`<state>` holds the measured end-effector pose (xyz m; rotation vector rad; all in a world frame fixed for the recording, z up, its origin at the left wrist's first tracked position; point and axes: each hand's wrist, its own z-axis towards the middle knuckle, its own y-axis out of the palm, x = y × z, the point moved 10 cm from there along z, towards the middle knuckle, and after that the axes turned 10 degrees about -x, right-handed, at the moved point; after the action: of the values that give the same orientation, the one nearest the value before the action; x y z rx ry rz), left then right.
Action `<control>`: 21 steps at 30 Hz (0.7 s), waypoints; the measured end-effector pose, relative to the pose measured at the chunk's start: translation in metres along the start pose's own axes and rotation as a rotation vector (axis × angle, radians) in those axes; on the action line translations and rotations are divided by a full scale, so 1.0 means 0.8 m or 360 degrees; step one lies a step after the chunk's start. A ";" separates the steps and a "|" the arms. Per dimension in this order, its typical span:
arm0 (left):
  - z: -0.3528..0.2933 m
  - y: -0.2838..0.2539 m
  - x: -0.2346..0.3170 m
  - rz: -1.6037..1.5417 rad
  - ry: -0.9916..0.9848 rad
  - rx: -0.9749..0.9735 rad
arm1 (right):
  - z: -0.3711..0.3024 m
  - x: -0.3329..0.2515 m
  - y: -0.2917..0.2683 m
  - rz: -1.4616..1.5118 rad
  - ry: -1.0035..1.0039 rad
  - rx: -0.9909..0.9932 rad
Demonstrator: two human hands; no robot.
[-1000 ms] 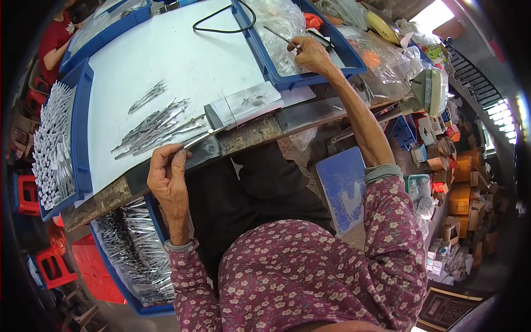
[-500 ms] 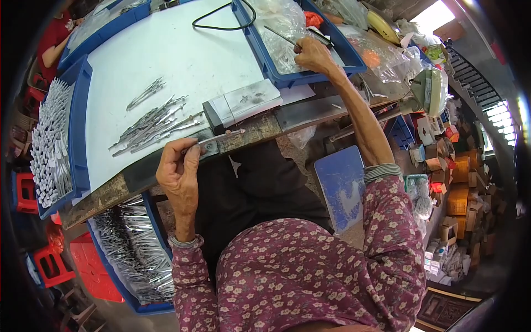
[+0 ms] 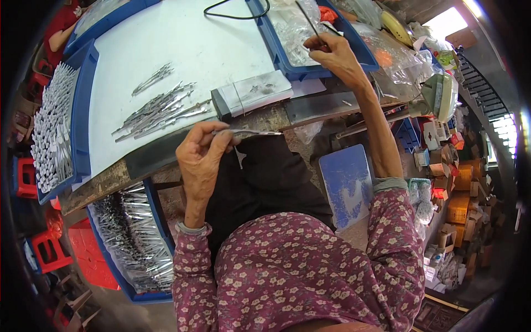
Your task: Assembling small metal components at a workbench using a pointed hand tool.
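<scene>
Between the thumb and fingers of my left hand, a slim silvery metal piece is pinched, pointing right past the table's front edge. My right hand is closed around a thin dark rod above the near end of a blue tray holding clear plastic bags. The rod's kind I cannot make out. Left of the hands, a pile of similar slim metal pieces lies on the white tabletop sheet. A smaller group of pieces lies beyond it.
A white corded stack with a dark end sits at the table edge. Blue trays with white-ended sticks and metal pieces stand left and below. A lamp juts out right. Another person is at far left.
My left hand has moved right, off the table edge, and more of the metal piece shows. My right hand has shifted slightly right, its rod now steeper. The whole view has shifted a little.
</scene>
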<state>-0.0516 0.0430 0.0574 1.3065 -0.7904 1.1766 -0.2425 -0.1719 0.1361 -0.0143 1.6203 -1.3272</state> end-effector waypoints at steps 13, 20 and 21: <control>0.019 0.018 -0.003 -0.0182 0.0151 -0.0040 | -0.109 -0.165 0.102 -0.0184 -0.0709 0.0055; 0.014 0.017 -0.006 -0.0175 0.0123 -0.0051 | -0.124 -0.184 0.123 -0.0374 -0.0806 0.0027; 0.014 0.016 -0.007 -0.0176 0.0124 -0.0046 | -0.125 -0.185 0.124 -0.0383 -0.0818 0.0028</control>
<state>-0.0633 0.0295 0.0576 1.2572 -0.6678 1.1171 -0.1821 0.0229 0.1505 -0.5130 1.1921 -1.3775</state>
